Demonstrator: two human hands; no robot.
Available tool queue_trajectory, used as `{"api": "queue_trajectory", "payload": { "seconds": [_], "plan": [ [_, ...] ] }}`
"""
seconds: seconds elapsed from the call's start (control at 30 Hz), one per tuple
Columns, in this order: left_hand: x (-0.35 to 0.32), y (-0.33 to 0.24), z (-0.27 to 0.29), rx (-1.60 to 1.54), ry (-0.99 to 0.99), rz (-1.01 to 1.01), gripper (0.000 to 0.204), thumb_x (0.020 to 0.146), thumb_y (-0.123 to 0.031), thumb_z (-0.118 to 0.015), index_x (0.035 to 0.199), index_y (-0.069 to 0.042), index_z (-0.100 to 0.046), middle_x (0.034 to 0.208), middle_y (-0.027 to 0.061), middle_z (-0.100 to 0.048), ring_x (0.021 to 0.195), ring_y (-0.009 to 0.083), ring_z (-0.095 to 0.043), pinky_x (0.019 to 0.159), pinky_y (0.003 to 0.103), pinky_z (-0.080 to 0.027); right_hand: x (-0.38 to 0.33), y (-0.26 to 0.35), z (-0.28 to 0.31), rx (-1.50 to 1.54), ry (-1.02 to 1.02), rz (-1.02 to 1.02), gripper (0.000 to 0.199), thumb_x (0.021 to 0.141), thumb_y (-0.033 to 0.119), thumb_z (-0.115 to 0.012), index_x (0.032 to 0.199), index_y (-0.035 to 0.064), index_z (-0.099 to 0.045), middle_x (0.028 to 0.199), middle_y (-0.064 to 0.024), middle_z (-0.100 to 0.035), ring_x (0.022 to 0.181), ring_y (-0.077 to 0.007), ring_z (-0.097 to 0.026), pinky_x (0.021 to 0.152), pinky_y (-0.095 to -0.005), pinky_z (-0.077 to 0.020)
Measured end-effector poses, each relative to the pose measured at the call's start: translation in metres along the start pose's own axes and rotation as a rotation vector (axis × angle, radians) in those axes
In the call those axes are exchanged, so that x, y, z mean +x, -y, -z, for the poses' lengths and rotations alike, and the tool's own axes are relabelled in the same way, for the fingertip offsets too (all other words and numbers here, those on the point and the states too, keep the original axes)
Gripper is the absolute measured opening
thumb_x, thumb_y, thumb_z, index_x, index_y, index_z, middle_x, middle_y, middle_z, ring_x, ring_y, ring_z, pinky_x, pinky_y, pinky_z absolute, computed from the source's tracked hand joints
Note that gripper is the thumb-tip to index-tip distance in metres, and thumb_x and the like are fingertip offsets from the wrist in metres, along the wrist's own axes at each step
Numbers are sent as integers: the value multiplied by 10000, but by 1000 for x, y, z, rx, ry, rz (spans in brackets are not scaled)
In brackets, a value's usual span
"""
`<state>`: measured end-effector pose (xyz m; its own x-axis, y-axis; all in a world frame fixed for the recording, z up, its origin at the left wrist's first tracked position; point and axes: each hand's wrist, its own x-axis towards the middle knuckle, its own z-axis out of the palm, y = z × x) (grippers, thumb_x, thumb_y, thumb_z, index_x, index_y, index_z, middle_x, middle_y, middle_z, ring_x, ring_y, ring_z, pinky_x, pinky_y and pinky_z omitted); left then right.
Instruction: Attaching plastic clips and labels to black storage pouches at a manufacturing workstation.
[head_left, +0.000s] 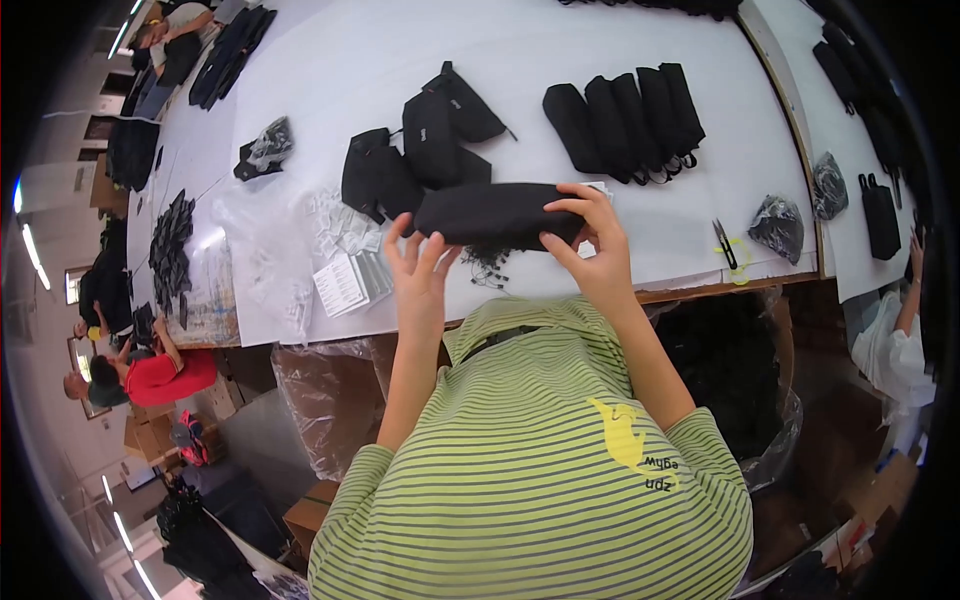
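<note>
A long black fabric pouch [488, 212] is held level between my two hands, above the near part of the white table. My left hand [418, 262] pinches its left end with thumb and fingers. At the right end, my right hand [597, 245] grips it, fingers on top and thumb on the near side. Just beyond lie several black pouches [425, 135] in a loose heap. Below the held pouch, a tangle of small black cords [487, 265] shows in part. White printed cards [352, 283] rest beside my left hand.
Several black pouches [625, 120] lie in a row at the far right. Snips [724, 245] and a plastic-wrapped black bundle [776, 228] sit near the right edge. Clear plastic bags [262, 260] cover the table's left part. Other people work at left and right.
</note>
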<state>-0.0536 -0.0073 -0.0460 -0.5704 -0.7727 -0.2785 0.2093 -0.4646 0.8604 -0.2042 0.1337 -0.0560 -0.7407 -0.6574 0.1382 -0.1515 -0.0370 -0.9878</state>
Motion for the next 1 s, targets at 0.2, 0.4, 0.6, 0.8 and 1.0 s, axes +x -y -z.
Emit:
{"api": "queue_trajectory", "payload": {
  "seconds": [0.2,0.4,0.6,0.8,1.0],
  "plan": [
    [26,10,8,411,95,39,223,835,-74,-671,1035,-17,-589,981,46,-577,891,114,-571,839,261,-471,10,-20,31,31,93,-244,256,746,65,-699,994,67,-636,1043,-3,-617,800,-41,-530,619,-177,-405],
    [52,20,-21,319,268,269,334,888,-192,-613,1168,-29,-534,1041,89,-561,758,138,-602,685,255,-490,57,-49,81,186,-46,-244,250,744,82,-723,982,42,-659,916,4,-613,770,-60,-549,620,-190,-416],
    [77,83,86,1154,68,145,340,796,-222,-695,1045,-40,-552,854,65,-585,674,163,-570,607,289,-448,134,-99,191,468,-884,-171,230,834,193,-682,967,49,-561,834,-43,-595,618,-138,-572,500,-212,-412],
    [46,108,100,1482,88,208,264,722,-194,-724,877,-52,-565,743,82,-565,680,239,-560,605,352,-438,146,-205,244,350,-874,-593,366,794,299,-723,999,56,-541,824,-54,-581,628,-164,-587,454,-224,-388],
    [32,114,112,1352,-19,30,172,752,-153,-688,790,-28,-575,760,97,-569,659,260,-545,612,358,-439,124,-185,219,163,-875,-608,453,759,309,-749,1071,66,-528,803,-39,-564,580,-144,-556,426,-213,-344]
  ]
}}
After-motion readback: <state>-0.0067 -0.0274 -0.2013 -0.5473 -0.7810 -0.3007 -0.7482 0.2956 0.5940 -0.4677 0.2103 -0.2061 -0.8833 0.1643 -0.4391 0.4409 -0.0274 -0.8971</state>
